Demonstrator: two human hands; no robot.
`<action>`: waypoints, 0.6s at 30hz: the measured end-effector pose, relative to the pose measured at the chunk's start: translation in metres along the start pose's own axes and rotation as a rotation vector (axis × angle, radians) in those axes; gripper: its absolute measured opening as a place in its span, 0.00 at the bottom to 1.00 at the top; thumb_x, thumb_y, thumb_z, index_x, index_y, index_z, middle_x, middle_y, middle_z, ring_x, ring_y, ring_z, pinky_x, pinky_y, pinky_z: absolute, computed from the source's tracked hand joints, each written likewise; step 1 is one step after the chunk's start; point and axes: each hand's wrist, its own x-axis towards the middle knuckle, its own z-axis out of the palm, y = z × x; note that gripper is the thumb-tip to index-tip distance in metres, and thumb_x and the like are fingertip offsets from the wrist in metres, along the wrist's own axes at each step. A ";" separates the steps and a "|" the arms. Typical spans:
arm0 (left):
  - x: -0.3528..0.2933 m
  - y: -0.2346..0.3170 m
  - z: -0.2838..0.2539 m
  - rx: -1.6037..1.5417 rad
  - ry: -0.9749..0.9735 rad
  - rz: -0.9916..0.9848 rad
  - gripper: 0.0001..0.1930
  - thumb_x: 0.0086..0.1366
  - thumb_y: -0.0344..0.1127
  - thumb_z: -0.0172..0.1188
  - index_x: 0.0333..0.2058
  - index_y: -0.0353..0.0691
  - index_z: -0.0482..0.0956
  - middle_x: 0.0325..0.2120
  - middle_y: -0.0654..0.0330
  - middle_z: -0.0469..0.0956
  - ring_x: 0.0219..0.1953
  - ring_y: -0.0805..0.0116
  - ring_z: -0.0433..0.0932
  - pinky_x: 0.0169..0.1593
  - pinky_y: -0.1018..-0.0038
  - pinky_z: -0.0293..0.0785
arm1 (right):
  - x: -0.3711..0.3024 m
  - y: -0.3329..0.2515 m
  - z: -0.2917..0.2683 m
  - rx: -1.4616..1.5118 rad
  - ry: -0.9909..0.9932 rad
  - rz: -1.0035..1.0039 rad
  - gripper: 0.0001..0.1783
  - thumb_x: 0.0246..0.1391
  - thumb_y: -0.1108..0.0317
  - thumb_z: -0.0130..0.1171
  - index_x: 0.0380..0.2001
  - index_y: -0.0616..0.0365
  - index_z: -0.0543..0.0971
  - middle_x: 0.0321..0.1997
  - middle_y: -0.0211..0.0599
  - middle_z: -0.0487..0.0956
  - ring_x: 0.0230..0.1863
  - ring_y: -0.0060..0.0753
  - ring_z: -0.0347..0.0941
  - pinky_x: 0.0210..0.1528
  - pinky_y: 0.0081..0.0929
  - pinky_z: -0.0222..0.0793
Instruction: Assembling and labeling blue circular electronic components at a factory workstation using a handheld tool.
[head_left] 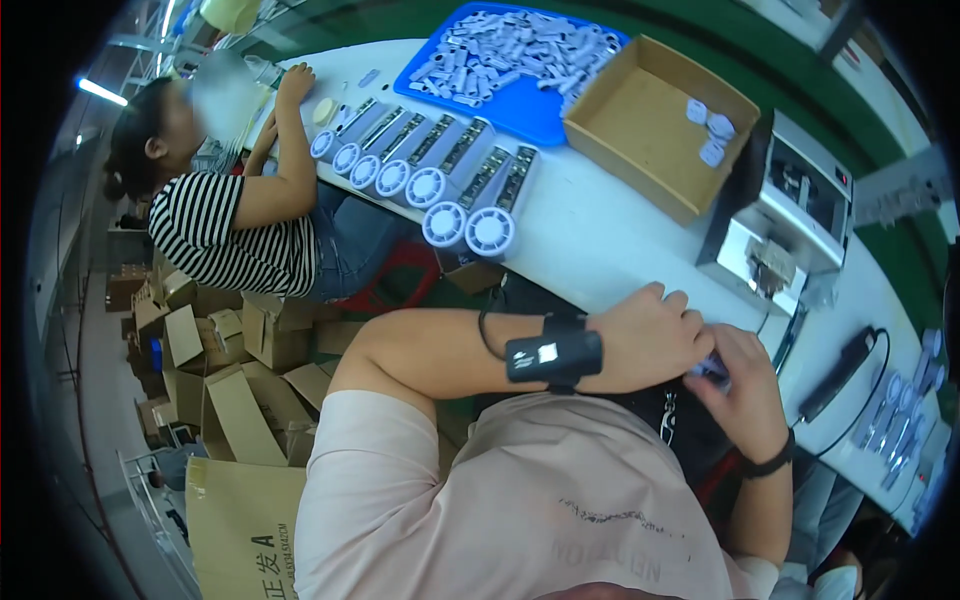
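My left hand [648, 338] and my right hand [745, 392] meet at the table's near edge, in front of a silver bench machine [770, 250]. Between them is a small pale plastic part [711, 368], mostly hidden by fingers. My right thumb and fingers pinch it. The left fingers are curled in against its side, their tips out of sight. To the left stand white tubular housings [512, 205] in a row, with round slotted ends toward me and circuit boards showing in their open sides.
A cardboard tray [640, 150] holds several small white pieces. Behind it, a blue tray [540, 118] is heaped with pale plastic parts. A black corded tool [840, 375] lies at right, near more housings [893, 420]. A co-worker in a striped shirt [225, 230] sits at left, above cardboard boxes [245, 410].
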 end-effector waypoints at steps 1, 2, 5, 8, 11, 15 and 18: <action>-0.004 -0.003 -0.005 0.030 0.008 -0.004 0.12 0.53 0.39 0.68 0.34 0.41 0.81 0.32 0.60 0.79 0.39 0.59 0.78 0.43 0.64 0.75 | 0.003 -0.005 -0.003 0.039 0.045 -0.003 0.27 0.50 0.66 0.71 0.52 0.65 0.79 0.54 0.50 0.80 0.54 0.57 0.75 0.59 0.44 0.70; -0.015 -0.015 -0.024 -0.041 0.041 -0.056 0.12 0.54 0.37 0.68 0.36 0.40 0.81 0.33 0.59 0.80 0.39 0.57 0.79 0.43 0.63 0.76 | 0.004 -0.013 -0.008 0.032 0.038 -0.023 0.27 0.50 0.66 0.71 0.52 0.65 0.79 0.54 0.50 0.80 0.54 0.57 0.75 0.59 0.44 0.70; -0.068 -0.086 -0.074 -0.087 0.407 -0.268 0.10 0.56 0.32 0.63 0.37 0.40 0.84 0.35 0.56 0.82 0.39 0.54 0.83 0.44 0.60 0.80 | 0.008 -0.036 -0.024 0.177 0.172 0.079 0.28 0.51 0.68 0.71 0.55 0.63 0.78 0.58 0.51 0.79 0.58 0.57 0.75 0.61 0.43 0.71; -0.120 -0.194 -0.130 0.134 0.411 -0.600 0.18 0.57 0.34 0.68 0.48 0.40 0.85 0.38 0.52 0.83 0.43 0.49 0.81 0.48 0.58 0.79 | 0.054 -0.051 -0.006 0.097 -0.018 -0.020 0.27 0.52 0.69 0.70 0.56 0.63 0.77 0.58 0.51 0.79 0.58 0.57 0.75 0.60 0.42 0.72; -0.193 -0.312 -0.154 0.570 0.366 -0.781 0.19 0.62 0.38 0.67 0.52 0.41 0.83 0.37 0.48 0.84 0.45 0.47 0.81 0.49 0.55 0.78 | 0.118 -0.067 0.026 0.044 -0.153 -0.227 0.26 0.53 0.71 0.68 0.56 0.61 0.77 0.58 0.49 0.79 0.58 0.55 0.75 0.60 0.41 0.73; -0.240 -0.408 -0.143 0.516 0.345 -0.842 0.19 0.66 0.39 0.64 0.54 0.40 0.81 0.41 0.45 0.84 0.49 0.45 0.81 0.52 0.54 0.77 | 0.192 -0.078 0.070 -0.008 -0.105 -0.337 0.26 0.52 0.73 0.67 0.56 0.58 0.77 0.59 0.45 0.78 0.59 0.52 0.74 0.59 0.42 0.73; -0.230 -0.438 -0.126 0.398 0.220 -1.006 0.21 0.66 0.40 0.64 0.56 0.39 0.80 0.43 0.45 0.84 0.55 0.45 0.79 0.57 0.55 0.74 | 0.217 -0.074 0.097 -0.102 -0.108 -0.371 0.27 0.49 0.73 0.67 0.55 0.55 0.78 0.61 0.41 0.77 0.61 0.49 0.72 0.60 0.42 0.72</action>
